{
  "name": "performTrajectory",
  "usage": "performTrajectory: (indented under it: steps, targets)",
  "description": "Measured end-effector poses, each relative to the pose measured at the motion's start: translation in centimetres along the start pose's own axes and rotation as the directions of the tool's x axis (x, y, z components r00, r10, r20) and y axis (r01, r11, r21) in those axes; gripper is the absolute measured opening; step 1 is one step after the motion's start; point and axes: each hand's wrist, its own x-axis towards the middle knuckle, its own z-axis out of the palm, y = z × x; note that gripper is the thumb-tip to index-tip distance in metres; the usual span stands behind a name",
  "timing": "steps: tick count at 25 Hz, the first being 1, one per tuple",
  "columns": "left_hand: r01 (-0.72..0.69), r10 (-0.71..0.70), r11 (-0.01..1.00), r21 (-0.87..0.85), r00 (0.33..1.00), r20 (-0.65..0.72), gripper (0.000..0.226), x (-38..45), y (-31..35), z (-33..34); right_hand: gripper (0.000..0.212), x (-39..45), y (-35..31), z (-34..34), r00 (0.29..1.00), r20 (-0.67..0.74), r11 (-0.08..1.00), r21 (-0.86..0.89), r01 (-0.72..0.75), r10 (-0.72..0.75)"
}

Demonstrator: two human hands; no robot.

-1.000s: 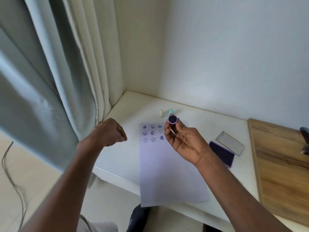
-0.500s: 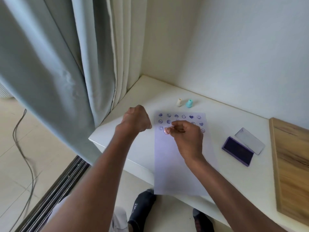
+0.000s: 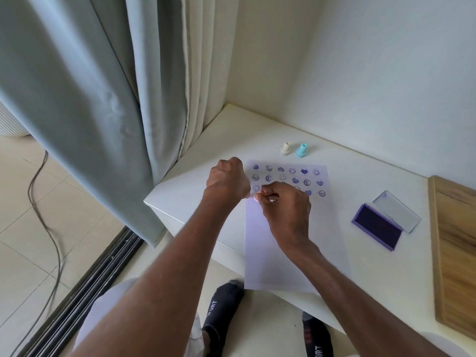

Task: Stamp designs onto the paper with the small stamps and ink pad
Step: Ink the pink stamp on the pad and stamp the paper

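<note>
right hand [image 3: 284,211]: you are pinching a small pink stamp [image 3: 257,197] at your fingertips, pressing it onto the paper [image 3: 288,253] under the third printed row.
left hand [image 3: 228,182]: you are holding it as a closed fist at the paper's left edge, just beside the stamp; contents cannot be told.
ink pad [image 3: 377,227]: lying open, well apart to your right.
spare stamps: cream stamp [image 3: 285,148] and teal stamp [image 3: 301,150] are standing beyond the paper.
hidden: your fingers are covering most of the stamp and some prints.
</note>
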Motion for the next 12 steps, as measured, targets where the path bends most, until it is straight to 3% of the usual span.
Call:
performTrajectory:
  steps: [12]
  targets:
    - [-0.023, 0.023, 1.000, -0.015, 1.000, -0.007, 0.037, 0.21, -0.48, 0.27, 0.003, -0.09, -0.54, 0.77, 0.995, 0.034, 0.993, -0.071, 0.092, -0.090]
